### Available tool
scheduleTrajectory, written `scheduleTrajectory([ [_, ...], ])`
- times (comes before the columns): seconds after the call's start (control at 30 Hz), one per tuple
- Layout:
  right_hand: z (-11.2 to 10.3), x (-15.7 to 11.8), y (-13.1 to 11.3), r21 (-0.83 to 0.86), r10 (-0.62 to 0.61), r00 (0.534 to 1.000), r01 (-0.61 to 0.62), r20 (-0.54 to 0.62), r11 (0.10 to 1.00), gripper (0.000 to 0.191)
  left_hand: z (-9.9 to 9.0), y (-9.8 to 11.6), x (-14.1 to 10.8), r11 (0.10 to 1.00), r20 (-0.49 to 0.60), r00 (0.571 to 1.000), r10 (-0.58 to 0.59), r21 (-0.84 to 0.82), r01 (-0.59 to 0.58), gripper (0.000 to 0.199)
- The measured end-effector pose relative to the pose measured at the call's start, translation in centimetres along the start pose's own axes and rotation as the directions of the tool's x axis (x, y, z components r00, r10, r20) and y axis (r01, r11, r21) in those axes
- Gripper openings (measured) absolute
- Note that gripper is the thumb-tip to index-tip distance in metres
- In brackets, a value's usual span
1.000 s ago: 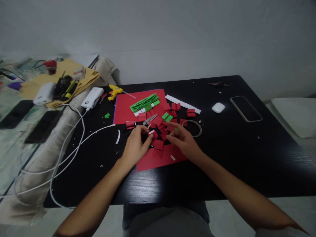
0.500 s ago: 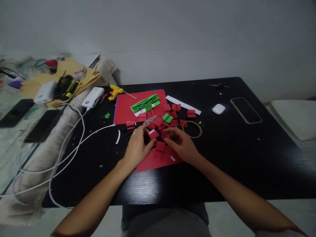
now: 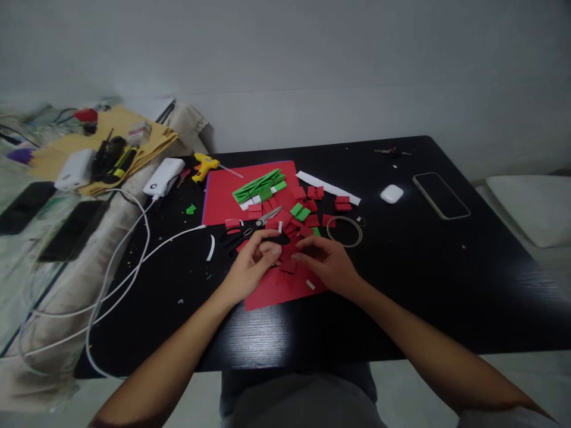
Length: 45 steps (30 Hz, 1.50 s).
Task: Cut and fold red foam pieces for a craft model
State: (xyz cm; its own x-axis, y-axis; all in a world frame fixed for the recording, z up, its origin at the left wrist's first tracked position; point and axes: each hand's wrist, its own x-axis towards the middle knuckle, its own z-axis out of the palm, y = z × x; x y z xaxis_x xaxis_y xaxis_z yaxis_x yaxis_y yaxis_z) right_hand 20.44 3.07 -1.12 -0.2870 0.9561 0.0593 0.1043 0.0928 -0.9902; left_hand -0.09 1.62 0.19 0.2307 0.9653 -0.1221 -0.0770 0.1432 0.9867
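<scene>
My left hand is over the near part of the red paper sheets, thumb drawn in against its curled fingers. Whatever those fingertips hold is hidden. A small white paper strip shows just beyond them. Facing it, my right hand has its thumb and bent fingers apart, near the red folded paper pieces. More red pieces lie heaped past both hands, with a green folded piece among them. Black-handled scissors lie beyond my left hand, blades toward the heap.
A bundle of green folded paper rests on the red sheet. Around it are a yellow glue gun, a long white strip and a tape ring. Farther right lie a white case and a phone; white cables cross the left.
The red folded piece with a white strip no longer shows between my hands. My left fingers have curled in and the thumb has closed toward them. My right hand has barely moved.
</scene>
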Motion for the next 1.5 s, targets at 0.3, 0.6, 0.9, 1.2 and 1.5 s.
scheduleTrajectory([
  [0.3,0.2,-0.1,0.0,0.018,0.035,0.999,-0.035,0.005,0.999,0.017,0.4,-1.0,-0.1,0.964,-0.08,0.979,0.189,0.207,-0.169,0.041],
  [0.6,0.3,-0.3,-0.3,-0.004,0.044,0.999,-0.044,0.0,0.999,0.018,0.8,-1.5,-0.4,0.934,-0.097,0.958,0.271,0.265,-0.238,0.037],
  [0.9,-0.2,0.2,-0.8,0.237,0.169,0.976,-0.198,0.139,0.951,0.026,0.8,-1.6,-0.7,0.904,-0.052,0.926,0.373,0.246,-0.35,0.047],
  [1.2,0.1,0.0,-0.7,0.122,0.152,0.982,-0.165,0.11,0.979,0.023,0.7,-1.3,-0.7,0.932,-0.044,0.953,0.301,0.228,-0.284,0.045],
  [1.5,0.5,-0.4,-0.5,0.112,0.158,0.984,-0.167,0.087,0.98,0.019,1.5,-1.0,-0.7,0.967,-0.134,0.961,0.244,0.114,-0.229,0.033],
])
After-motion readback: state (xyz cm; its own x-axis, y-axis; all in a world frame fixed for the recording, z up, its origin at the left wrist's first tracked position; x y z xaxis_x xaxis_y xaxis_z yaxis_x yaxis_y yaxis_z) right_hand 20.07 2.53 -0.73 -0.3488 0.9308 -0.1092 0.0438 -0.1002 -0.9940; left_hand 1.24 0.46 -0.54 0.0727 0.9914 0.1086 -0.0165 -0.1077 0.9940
